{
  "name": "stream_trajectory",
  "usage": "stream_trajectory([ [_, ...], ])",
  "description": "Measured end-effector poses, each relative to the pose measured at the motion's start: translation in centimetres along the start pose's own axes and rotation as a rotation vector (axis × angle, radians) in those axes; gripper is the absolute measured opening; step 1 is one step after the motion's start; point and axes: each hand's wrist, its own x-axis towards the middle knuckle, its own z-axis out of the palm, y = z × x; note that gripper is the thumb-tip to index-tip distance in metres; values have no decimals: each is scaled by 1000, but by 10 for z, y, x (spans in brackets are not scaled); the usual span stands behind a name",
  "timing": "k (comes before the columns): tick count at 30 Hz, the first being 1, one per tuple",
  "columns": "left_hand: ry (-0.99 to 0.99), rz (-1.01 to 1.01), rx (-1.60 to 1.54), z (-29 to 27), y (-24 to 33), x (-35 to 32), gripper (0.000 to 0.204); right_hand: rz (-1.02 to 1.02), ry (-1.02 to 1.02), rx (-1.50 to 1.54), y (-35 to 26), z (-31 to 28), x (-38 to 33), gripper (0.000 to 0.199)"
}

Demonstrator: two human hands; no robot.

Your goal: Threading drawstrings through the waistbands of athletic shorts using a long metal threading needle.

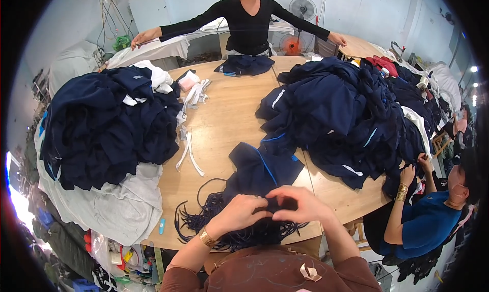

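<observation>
Near the table's front edge, my left hand (241, 213) and my right hand (298, 203) meet over a navy garment (252, 175). Dark cloth shows between my curled fingers, and both hands grip it; my fingertips are partly hidden. Beyond my hands the garment spreads flat, with a bright blue strip (266, 164) along it. A tangled heap of navy cords (204, 215) lies beneath and around my hands, some hanging toward the edge.
Large navy garment piles stand at left (102, 134) and right (331, 103). White strips (189, 154) and a light blue cutter-like tool (162, 226) lie on the wooden table (229, 113). A person in black (247, 24) stands opposite, arms spread; another in blue (428, 223) handles cloth at right.
</observation>
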Motion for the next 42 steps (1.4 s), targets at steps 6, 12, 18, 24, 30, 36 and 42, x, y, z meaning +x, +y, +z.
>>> stream_trajectory([
  [6,141,-40,-101,15,0,12,16,123,181,-386,-14,27,16,66],
  [12,249,5,-38,-6,-3,12,20,141,77,514,0,-12,24,35],
  [18,399,-46,38,-48,-7,2,26,204,-134,477,68,-18,18,16],
  [24,350,-46,22,-52,-3,4,25,108,238,593,40,14,36,2],
  [30,429,-56,173,-60,-16,-8,22,69,685,324,64,-31,22,3],
  [36,570,-175,374,-104,-66,-38,25,64,1008,248,52,-60,-40,3],
  [42,675,-47,526,-95,-61,1,25,151,873,85,42,-43,-27,12],
])
